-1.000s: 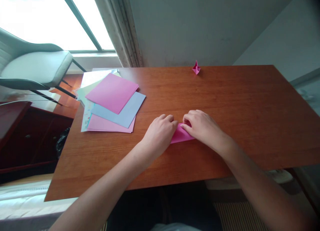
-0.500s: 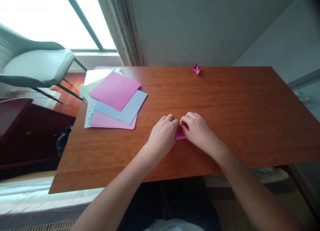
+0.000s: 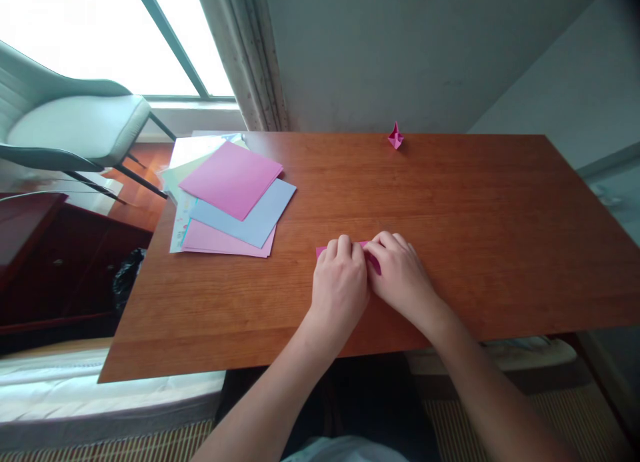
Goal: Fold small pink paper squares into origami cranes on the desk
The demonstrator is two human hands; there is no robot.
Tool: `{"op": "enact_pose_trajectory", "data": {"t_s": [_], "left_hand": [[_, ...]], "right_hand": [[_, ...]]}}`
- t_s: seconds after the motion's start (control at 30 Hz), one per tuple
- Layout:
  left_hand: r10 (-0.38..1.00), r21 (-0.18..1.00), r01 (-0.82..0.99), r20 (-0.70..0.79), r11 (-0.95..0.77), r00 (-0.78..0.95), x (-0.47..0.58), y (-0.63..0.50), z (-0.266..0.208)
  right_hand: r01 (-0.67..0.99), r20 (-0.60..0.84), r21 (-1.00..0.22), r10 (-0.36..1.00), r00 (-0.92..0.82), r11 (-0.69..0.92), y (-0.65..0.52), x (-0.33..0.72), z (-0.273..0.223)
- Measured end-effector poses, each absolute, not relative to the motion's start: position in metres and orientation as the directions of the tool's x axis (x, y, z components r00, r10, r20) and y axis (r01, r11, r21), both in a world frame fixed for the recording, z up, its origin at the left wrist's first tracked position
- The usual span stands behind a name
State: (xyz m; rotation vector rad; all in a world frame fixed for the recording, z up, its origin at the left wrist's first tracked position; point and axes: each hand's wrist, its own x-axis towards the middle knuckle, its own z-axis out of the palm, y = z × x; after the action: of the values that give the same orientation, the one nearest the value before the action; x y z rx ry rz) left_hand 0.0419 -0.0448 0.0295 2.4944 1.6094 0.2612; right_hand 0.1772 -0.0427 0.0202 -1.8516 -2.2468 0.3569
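A piece of pink paper (image 3: 321, 251) lies on the wooden table (image 3: 450, 202) near its front edge, mostly hidden under my hands. My left hand (image 3: 341, 273) is closed, its curled fingers pressing on the paper. Close against it, my right hand (image 3: 399, 270) is closed too, with thumb and fingertips on the paper's right part. A strip of pink shows at the left and along the far side of my fingers. How the paper is folded under them I cannot tell.
A small folded pink paper figure (image 3: 396, 137) stands at the table's far edge. Left on the table lie pink sheets (image 3: 233, 181), a pale blue sheet (image 3: 253, 225) and other papers. A pale chair (image 3: 75, 125) stands beyond the left edge, near a curtain (image 3: 245, 55).
My left hand has shifted right and now sits against my right hand. More of the paper shows left of my fingers, and less between the hands.
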Motion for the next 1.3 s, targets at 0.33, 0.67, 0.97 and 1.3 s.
{"op": "enact_pose_trajectory", "data": {"t_s": [0.33,0.67,0.97,1.3], "left_hand": [[0.923,0.257,0.886,0.105,-0.385,0.370,0.043,-0.053,0.025],[0.920,0.243,0.888,0.104,-0.391,0.377,0.042,-0.055,0.025],[0.921,0.226,0.893,0.092,-0.390,0.379,0.043,-0.055,0.026],[0.919,0.168,0.904,0.092,-0.394,0.384,0.046,-0.057,0.024]], "right_hand": [[0.930,0.087,-0.306,0.979,-0.183,0.201,-0.054,0.177,0.019],[0.921,0.125,-0.294,0.966,-0.227,0.254,-0.056,0.179,0.018],[0.942,0.115,-0.220,0.965,-0.234,0.254,-0.059,0.179,0.018],[0.954,0.157,-0.097,0.951,-0.267,0.284,-0.072,0.191,0.017]]}}
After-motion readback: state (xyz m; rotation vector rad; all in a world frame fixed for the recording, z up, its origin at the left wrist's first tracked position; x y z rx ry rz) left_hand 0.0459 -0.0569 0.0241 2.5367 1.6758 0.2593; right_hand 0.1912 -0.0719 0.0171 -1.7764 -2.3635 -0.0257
